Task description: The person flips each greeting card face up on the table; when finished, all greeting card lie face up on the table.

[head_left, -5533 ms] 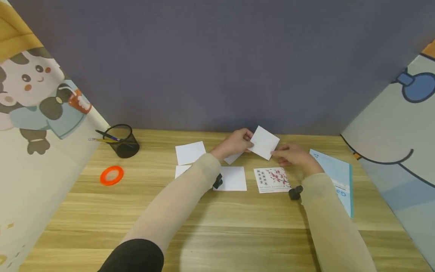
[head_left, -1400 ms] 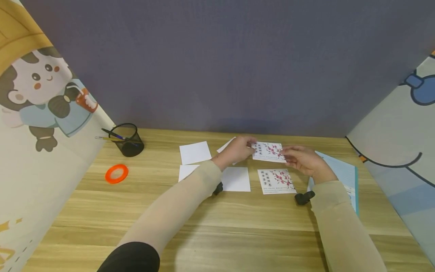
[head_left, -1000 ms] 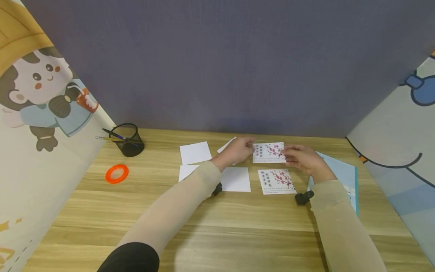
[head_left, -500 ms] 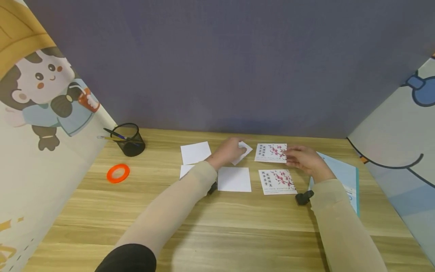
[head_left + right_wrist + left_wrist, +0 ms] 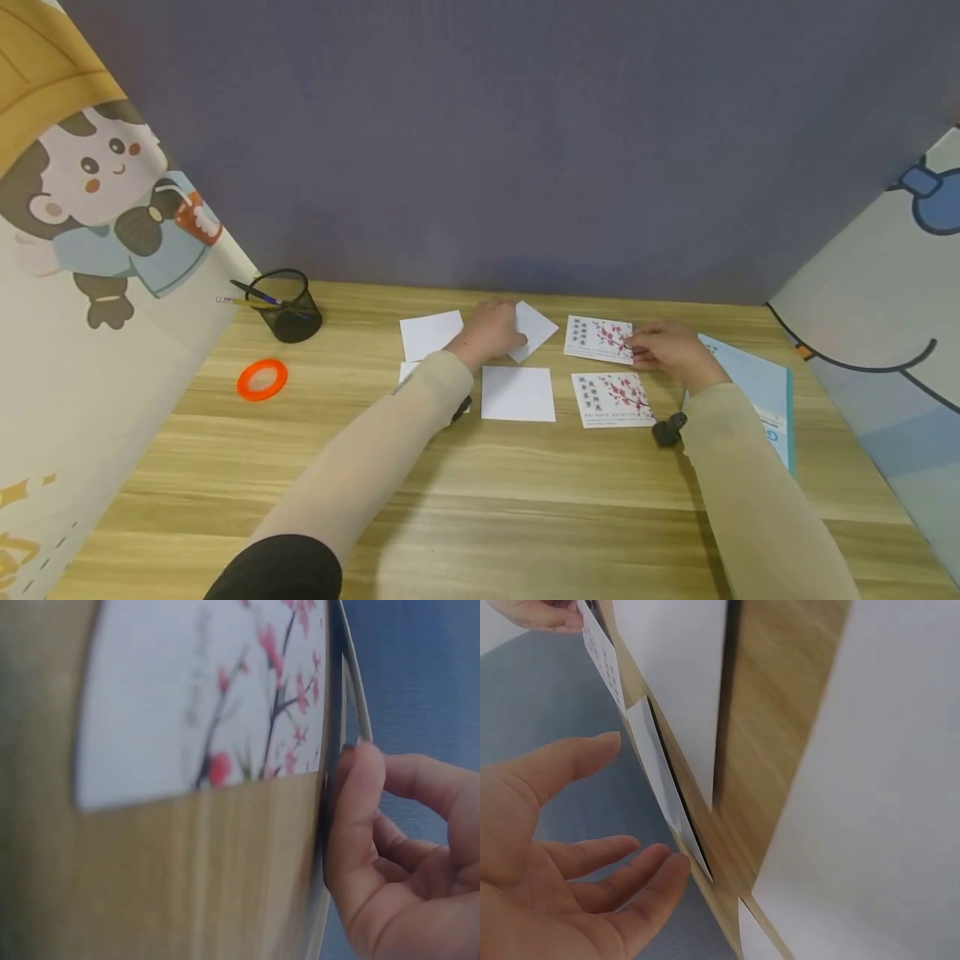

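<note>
My right hand [image 5: 671,350] pinches the right edge of a printed card [image 5: 597,339] with plum blossoms and dark characters. In the right wrist view this held card [image 5: 358,690] is seen nearly edge-on, between thumb and fingers. A matching printed card [image 5: 613,400] lies flat just in front of it. My left hand [image 5: 491,333], thumb and fingers spread in the left wrist view, is beside a slanted blank white card [image 5: 536,331] and holds nothing. Other blank cards lie around it: one [image 5: 517,393] in front, one [image 5: 431,335] to the left, and one mostly hidden by the left forearm.
At the back left stands a black mesh pen cup [image 5: 294,310] with a pen and pencil. An orange ring [image 5: 262,380] lies before it. A light-blue booklet [image 5: 750,392] is partly under the right forearm. A grey partition [image 5: 495,167] closes off the back.
The card between both hands was blank side up and now shows its printed side. My left hand has let go of it and moved left to the slanted card; my right hand keeps its hold.
</note>
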